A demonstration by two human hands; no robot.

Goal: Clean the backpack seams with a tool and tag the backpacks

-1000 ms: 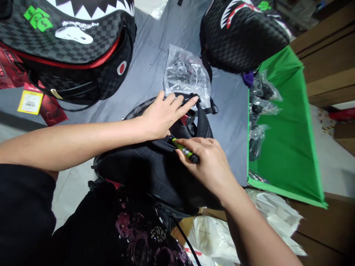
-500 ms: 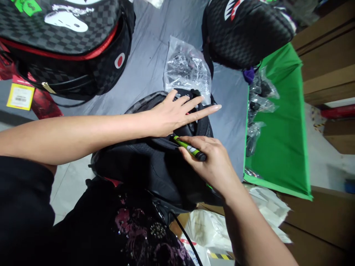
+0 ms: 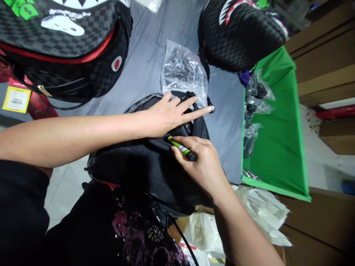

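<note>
A black backpack (image 3: 138,170) lies in front of me on the grey cloth. My left hand (image 3: 169,114) rests flat on its upper part, fingers stretched out and spread toward the right. My right hand (image 3: 201,162) is closed round a green and black marker (image 3: 181,148), whose tip touches the backpack just below my left hand.
A checkered shark-mouth backpack (image 3: 63,44) with a yellow tag (image 3: 16,99) sits at the upper left, another one (image 3: 241,33) at the upper right. A clear plastic bag (image 3: 183,72) lies behind the black backpack. Green cloth (image 3: 277,140) holds more plastic bags; wooden boards stand to the right.
My left fingers stretched out flatter across the backpack's top. The marker in my right hand has stayed at about the same spot on the backpack.
</note>
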